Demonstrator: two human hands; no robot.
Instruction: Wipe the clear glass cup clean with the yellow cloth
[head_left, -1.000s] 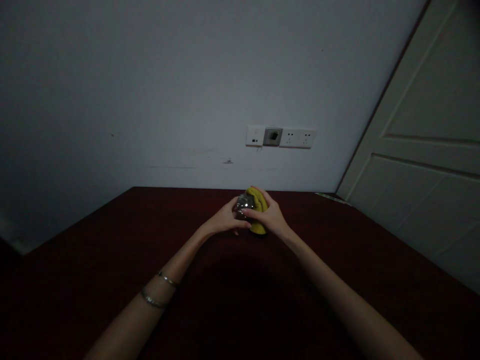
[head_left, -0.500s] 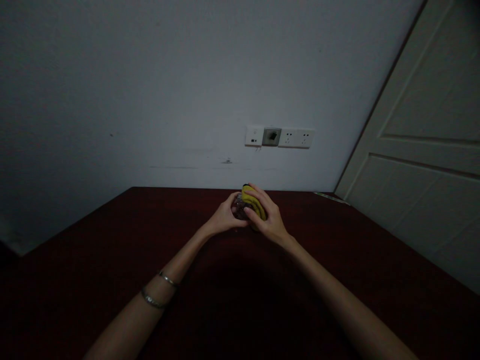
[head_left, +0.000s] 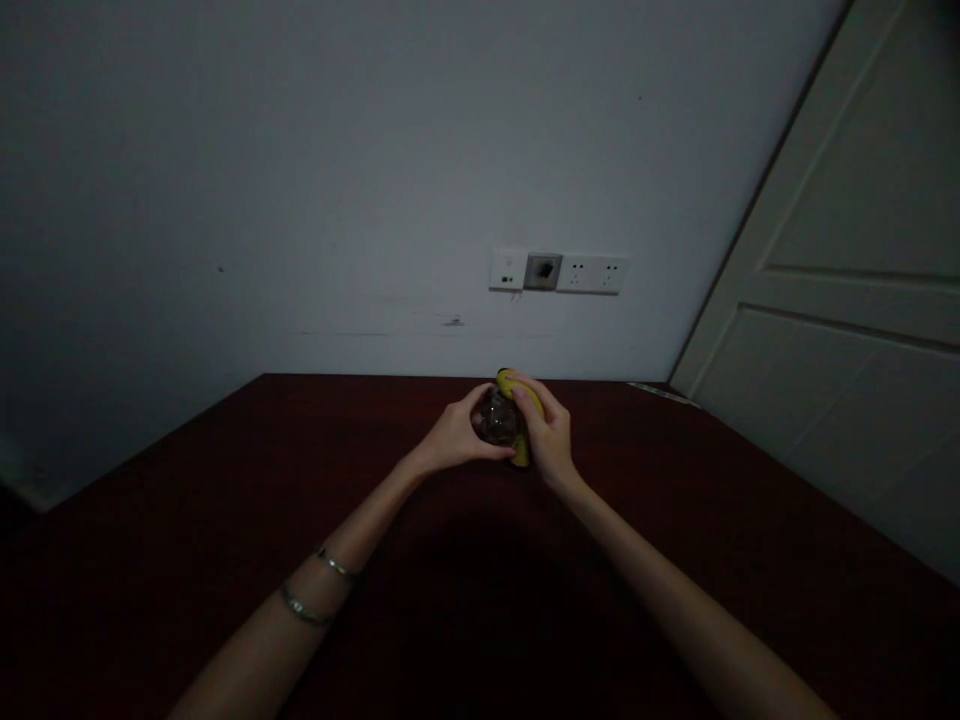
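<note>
Both my hands meet above the far middle of a dark red table (head_left: 225,560). My left hand (head_left: 454,440) wraps around a small clear glass object (head_left: 498,420), perhaps a jar or cup. My right hand (head_left: 551,435) grips a yellow cloth (head_left: 517,392) and presses it against the right side and top of the glass. The dim light hides the glass's exact shape. Two thin bracelets sit on my left forearm (head_left: 315,590).
A grey wall rises behind the table with a row of white sockets (head_left: 559,272). A pale panelled door (head_left: 847,300) stands at the right. A thin light strip (head_left: 664,394) lies at the table's far right corner.
The glass has turned in my left hand, and more of it shows now. The yellow cloth has shifted from over its top toward its right side. Both hands stay in the same spot.
</note>
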